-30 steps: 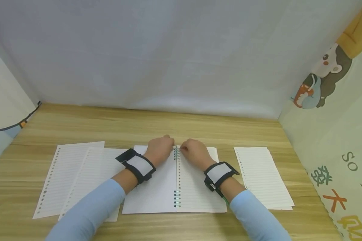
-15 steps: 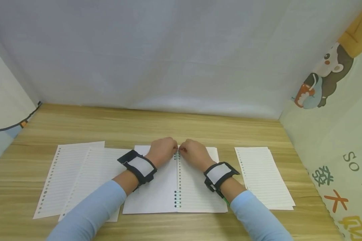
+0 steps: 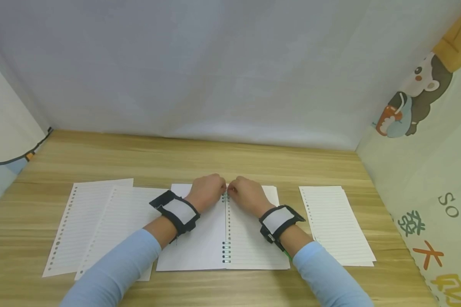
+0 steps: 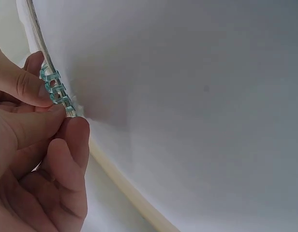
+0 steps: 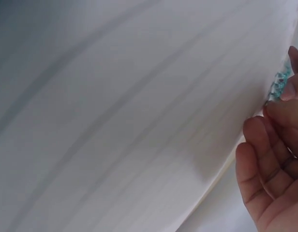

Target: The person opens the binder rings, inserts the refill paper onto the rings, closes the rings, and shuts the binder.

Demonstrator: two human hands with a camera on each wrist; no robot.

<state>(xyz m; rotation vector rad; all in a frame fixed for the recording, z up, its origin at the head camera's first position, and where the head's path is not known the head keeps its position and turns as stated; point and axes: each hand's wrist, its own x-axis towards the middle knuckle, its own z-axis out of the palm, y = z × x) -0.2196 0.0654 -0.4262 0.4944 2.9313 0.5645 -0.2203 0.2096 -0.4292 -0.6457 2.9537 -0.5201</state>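
An open loose-leaf notebook lies in the middle of the table, its plain left page (image 3: 196, 251) and lined right page (image 3: 249, 247) meeting at a punched-hole spine. At the far end of that spine, my left hand (image 3: 206, 194) and right hand (image 3: 247, 195) come together, thumbs and fingertips pinching a short strip of clear teal binding rings (image 4: 56, 89). The right wrist view shows the same teal rings (image 5: 279, 84) between the fingertips, partly hidden. Another short strip of binding rings (image 3: 226, 252) sits in the holes at the spine's near end, untouched.
Two loose punched sheets (image 3: 77, 226) overlap on the left, partly under the left forearm. A small stack of lined loose sheets (image 3: 336, 226) lies to the right. The wooden table (image 3: 199, 149) meets a pale cloth backdrop (image 3: 199, 85) behind.
Since a second ago my left hand has shifted slightly right, closing the gap to the right hand over the upper rings. The right hand stays almost still.
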